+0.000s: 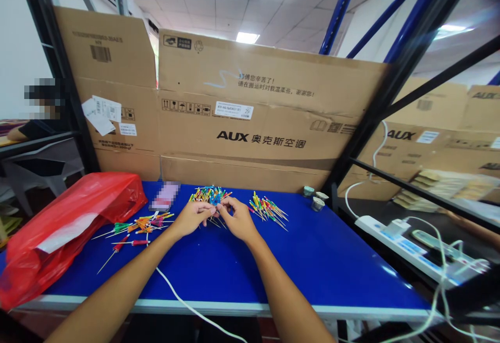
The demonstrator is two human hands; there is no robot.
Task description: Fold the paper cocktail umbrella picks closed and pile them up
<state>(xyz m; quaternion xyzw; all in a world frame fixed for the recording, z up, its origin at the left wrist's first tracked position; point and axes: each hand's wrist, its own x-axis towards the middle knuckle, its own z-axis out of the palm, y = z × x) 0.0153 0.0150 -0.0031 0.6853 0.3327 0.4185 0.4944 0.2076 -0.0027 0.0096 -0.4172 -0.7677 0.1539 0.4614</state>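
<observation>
My left hand (pixel 194 216) and my right hand (pixel 235 218) meet above the blue table, thumbs and fingers pinched close together. Whatever sits between the fingertips is too small and covered to make out. Just behind the fingers lies a dense pile of thin sticks with blue, yellow and green tops (pixel 210 193), like folded cocktail umbrellas, partly hidden by my hands. To the right is a smaller bunch of similar cocktail umbrellas (pixel 267 208). Loose folded cocktail umbrellas (pixel 145 223) in orange, pink and green are scattered by my left forearm.
A red plastic bag (pixel 97 197) covers the table's left side, near a phone (pixel 164 196). Small cups (pixel 317 203) stand at the back right. A white cable (pixel 175 288) crosses under my left arm. Cardboard (pixel 250 108) walls the back; a power strip (pixel 406 246) lies right.
</observation>
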